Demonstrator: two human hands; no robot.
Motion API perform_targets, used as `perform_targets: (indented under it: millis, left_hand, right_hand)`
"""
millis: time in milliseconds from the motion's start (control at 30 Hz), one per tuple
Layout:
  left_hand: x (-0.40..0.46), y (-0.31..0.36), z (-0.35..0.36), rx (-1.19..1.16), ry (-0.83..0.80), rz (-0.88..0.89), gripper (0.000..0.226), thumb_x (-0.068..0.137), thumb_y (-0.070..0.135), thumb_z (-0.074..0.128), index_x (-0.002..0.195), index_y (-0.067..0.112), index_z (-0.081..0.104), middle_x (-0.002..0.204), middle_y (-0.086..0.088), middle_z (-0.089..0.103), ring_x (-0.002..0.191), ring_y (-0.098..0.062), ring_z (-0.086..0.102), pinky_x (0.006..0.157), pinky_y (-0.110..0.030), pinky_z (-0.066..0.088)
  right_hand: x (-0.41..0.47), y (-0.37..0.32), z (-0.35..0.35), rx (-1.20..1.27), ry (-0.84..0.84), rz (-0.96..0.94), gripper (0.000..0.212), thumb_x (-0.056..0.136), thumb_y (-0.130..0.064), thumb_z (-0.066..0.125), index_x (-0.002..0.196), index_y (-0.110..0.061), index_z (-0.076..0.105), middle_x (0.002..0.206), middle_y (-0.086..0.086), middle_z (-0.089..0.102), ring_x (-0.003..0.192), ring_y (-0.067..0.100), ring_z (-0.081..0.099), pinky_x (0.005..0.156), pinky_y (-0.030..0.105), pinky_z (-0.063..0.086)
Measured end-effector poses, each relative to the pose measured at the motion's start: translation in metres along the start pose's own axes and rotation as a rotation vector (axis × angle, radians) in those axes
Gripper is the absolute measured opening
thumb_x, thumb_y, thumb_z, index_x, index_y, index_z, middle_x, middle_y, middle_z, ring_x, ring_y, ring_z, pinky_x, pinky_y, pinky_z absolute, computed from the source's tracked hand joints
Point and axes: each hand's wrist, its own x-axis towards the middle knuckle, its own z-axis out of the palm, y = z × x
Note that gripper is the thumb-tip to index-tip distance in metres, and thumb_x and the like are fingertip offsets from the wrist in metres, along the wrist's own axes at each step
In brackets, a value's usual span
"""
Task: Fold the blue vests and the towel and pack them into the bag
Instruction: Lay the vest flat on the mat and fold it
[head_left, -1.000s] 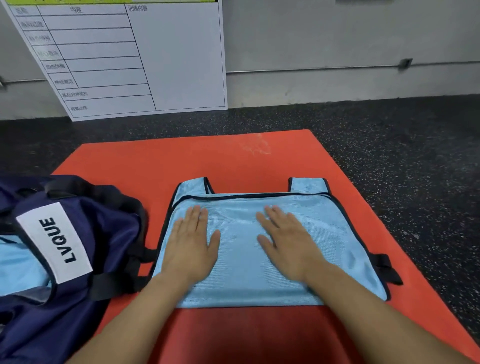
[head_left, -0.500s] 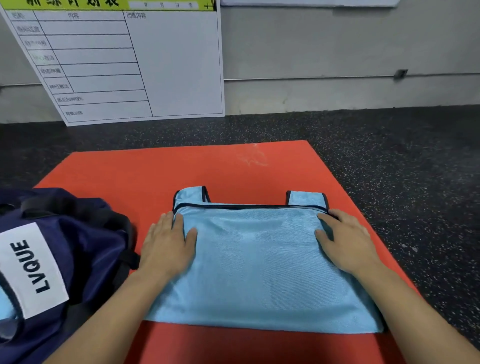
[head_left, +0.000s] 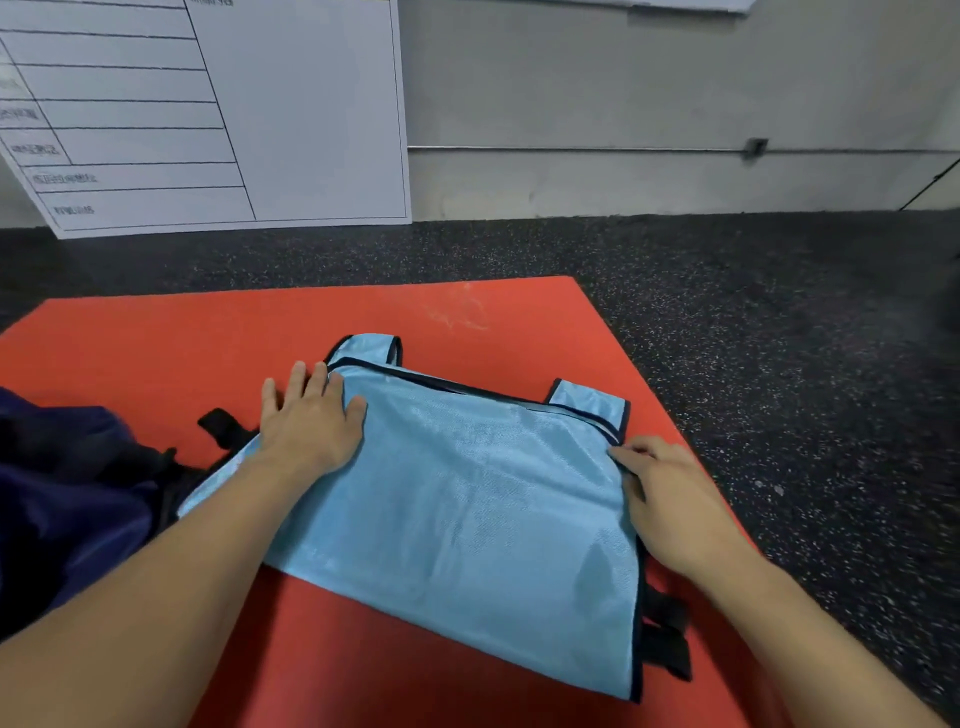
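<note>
Head view | blue vest (head_left: 467, 499) flat between hands | left fingers (head_left: 306, 384) on far-left corner

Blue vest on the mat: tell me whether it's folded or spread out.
Folded once. The blue vest lies doubled on the red mat; both shoulder straps poke out beyond its top hem.

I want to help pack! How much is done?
Done: one blue vest lies folded in half on the red mat. In hand: left hand presses it flat, right hand holds its edge. Left: more folding, then into the dark bag. No towel in sight.
</note>
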Motion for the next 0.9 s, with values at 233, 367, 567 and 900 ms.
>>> perform_targets:
  millis: [233, 367, 567, 900]
  left_hand:
    - [-0.041, -0.007, 0.021, -0.020, 0.101, 0.065, 0.067, 0.104, 0.055, 0.015, 0.162, 0.021, 0.016, 0.170, -0.006, 0.005, 0.157, -0.022, -0.005, 0.125, -0.050, -0.005]
    - [-0.088, -0.013, 0.025, -0.018, 0.108, 0.078, 0.085, 0.090, 0.063, 0.000, 0.160, 0.020, 0.024, 0.169, -0.006, 0.013, 0.157, -0.022, 0.001, 0.124, -0.048, -0.003]
    - [-0.156, -0.025, 0.007, -0.018, 0.096, 0.101, 0.102, 0.076, 0.066, -0.014, 0.161, 0.021, 0.022, 0.169, -0.007, 0.011, 0.157, -0.024, 0.001, 0.125, -0.045, -0.001]
    - [-0.212, -0.047, 0.005, -0.213, 0.003, 0.008, 0.063, 0.103, 0.056, 0.030, 0.158, 0.025, 0.027, 0.141, -0.014, 0.047, 0.136, -0.029, 0.041, 0.115, -0.038, 0.033]
  right_hand:
    - [-0.010, 0.011, -0.008, 0.011, -0.130, 0.014, 0.048, 0.102, -0.014, 0.044, 0.150, -0.023, 0.049, 0.147, -0.008, 0.045, 0.129, 0.021, 0.044, 0.107, 0.030, 0.037]
    - [-0.025, 0.008, -0.012, -0.019, -0.209, 0.048, 0.050, 0.101, -0.014, 0.042, 0.149, -0.024, 0.048, 0.147, -0.008, 0.043, 0.128, 0.022, 0.043, 0.107, 0.031, 0.038]
    - [-0.058, 0.002, -0.019, -0.061, -0.267, 0.087, 0.046, 0.099, -0.017, 0.042, 0.142, -0.022, 0.054, 0.145, -0.005, 0.044, 0.128, 0.023, 0.046, 0.110, 0.034, 0.038]
    - [-0.133, -0.027, -0.033, -0.024, -0.368, 0.023, 0.038, 0.102, -0.027, 0.041, 0.136, -0.021, 0.056, 0.137, -0.005, 0.043, 0.130, 0.020, 0.047, 0.108, 0.031, 0.040]
